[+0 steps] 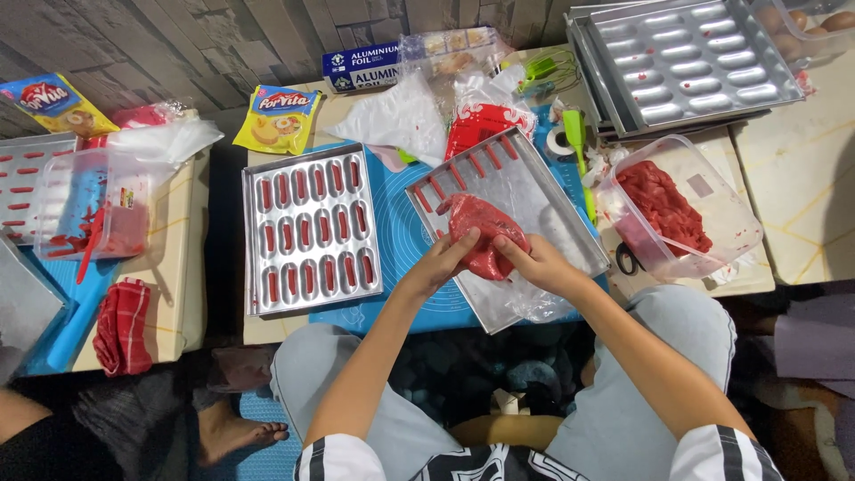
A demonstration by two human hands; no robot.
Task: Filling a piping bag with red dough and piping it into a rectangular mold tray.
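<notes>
Both my hands grip a lump of red dough (477, 233) over a flat metal tray (534, 191) covered with clear plastic. My left hand (438, 264) holds its left side, and my right hand (534, 263) holds its lower right. Thin red dough sticks (472, 167) lie in a row along the tray's far edge. To the left, a metal mould tray (255, 240) with oval wells holds several red dough sticks. Both trays rest on a blue mat (403, 239).
A clear tub (732, 209) with more red dough sits at right. Empty mould trays (686, 58) are stacked at back right. Yellow packets (278, 116), a foil box (361, 69) and plastic bags lie behind. Another person's foot (236, 432) is at lower left, near a red cloth (123, 325).
</notes>
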